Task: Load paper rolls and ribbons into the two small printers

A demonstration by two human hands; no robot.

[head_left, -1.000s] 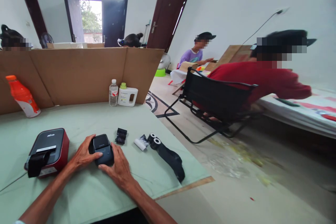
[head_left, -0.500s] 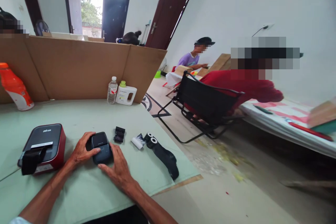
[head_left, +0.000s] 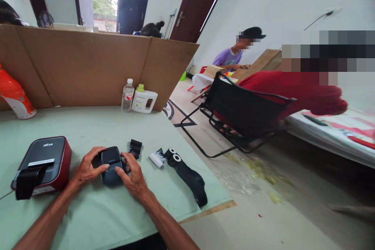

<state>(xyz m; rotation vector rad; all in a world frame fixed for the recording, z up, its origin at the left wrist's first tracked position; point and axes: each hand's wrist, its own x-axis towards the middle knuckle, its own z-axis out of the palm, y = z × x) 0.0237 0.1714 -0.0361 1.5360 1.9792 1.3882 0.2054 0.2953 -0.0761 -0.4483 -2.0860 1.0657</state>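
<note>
A small dark blue device (head_left: 112, 168), like a portable label printer, rests on the green tablecloth between my hands. My left hand (head_left: 91, 167) grips its left side, with the thumb on its top face. On the opposite side my right hand (head_left: 133, 174) curls its fingers round the edge and lays its thumb near the front. A black ribbon roll (head_left: 135, 149) lies just beyond my right fingers. Farther right are a white roll (head_left: 157, 158) and a long black ribbon strip (head_left: 189, 181) with two white cores at one end.
A red and black label printer (head_left: 43, 164) stands to the left, a black strip hanging from it. An orange bottle (head_left: 17, 93), a water bottle (head_left: 127, 95) and a white jug (head_left: 144, 100) stand before a cardboard screen (head_left: 96, 70). A person in red sits in a black chair (head_left: 243, 105).
My right hand has closed in on the device, its thumb moving up and its fingers now round the right edge. My left hand keeps its grip. The view has shifted slightly.
</note>
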